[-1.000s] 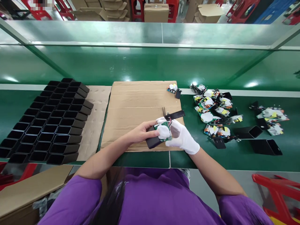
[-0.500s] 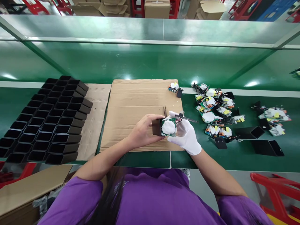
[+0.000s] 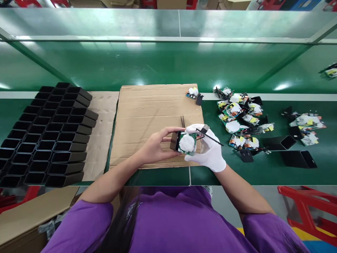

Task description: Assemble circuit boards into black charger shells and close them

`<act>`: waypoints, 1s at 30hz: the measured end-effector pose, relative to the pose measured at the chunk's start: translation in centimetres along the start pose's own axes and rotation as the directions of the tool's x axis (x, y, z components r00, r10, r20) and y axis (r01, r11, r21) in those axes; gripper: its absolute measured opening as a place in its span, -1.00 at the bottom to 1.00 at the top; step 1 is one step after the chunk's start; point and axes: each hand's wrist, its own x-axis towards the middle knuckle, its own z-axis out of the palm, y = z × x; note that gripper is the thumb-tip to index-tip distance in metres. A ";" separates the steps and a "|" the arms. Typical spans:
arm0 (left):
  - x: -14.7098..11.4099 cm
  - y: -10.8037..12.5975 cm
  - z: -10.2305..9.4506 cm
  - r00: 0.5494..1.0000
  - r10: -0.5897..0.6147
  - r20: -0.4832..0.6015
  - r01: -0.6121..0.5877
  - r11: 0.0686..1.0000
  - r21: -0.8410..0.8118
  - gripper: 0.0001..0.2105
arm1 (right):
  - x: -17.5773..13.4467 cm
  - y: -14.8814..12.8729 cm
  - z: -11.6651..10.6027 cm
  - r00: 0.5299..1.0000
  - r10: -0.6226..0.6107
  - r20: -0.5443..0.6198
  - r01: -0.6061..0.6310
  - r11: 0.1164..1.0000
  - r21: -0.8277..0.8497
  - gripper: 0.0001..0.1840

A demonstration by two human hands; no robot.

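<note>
Above a cardboard sheet (image 3: 142, 116), my bare left hand (image 3: 159, 146) is closed around a black plastic housing (image 3: 174, 141). At the housing's open right end sits a green circuit board (image 3: 187, 143) with a white lump on its face; how far it reaches inside is hidden. My right hand (image 3: 207, 149), in a white glove, grips the board by its edges from the right. A black cable (image 3: 210, 135) with a small dark end piece lies across the gloved fingers. Behind the hands, thin dark tweezers (image 3: 182, 121) rest on the cardboard.
Rows of black housings (image 3: 50, 133) stand at left. One board assembly (image 3: 193, 93) lies at the cardboard's far right corner. Several more boards (image 3: 237, 119) are piled on the green table at right, near two loose black housings (image 3: 297, 160). A red stool (image 3: 302, 200) stands at lower right.
The gloved right hand has shifted slightly on the board, and the cable now slants down to the right across the glove. The camera view has tilted a little; both hands keep their hold.
</note>
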 end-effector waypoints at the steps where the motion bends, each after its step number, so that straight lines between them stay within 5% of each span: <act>1: 0.0 0.0 0.0 1.000 0.014 0.000 -0.014 1.000 0.004 -0.39 | 0.0 -0.1 0.0 1.000 -0.007 -0.002 0.006 1.000 -0.010 -0.33; 18: -0.1 0.3 -0.1 0.994 0.111 0.004 -0.111 0.983 0.149 -0.36 | 0.1 -0.2 -0.2 0.996 -0.082 0.042 0.089 0.975 -0.204 -0.33; 30: 0.0 0.7 -0.1 0.993 0.114 0.003 -0.114 0.980 0.161 -0.41 | 0.0 -0.4 0.0 0.999 -0.024 0.042 0.032 0.976 -0.213 -0.32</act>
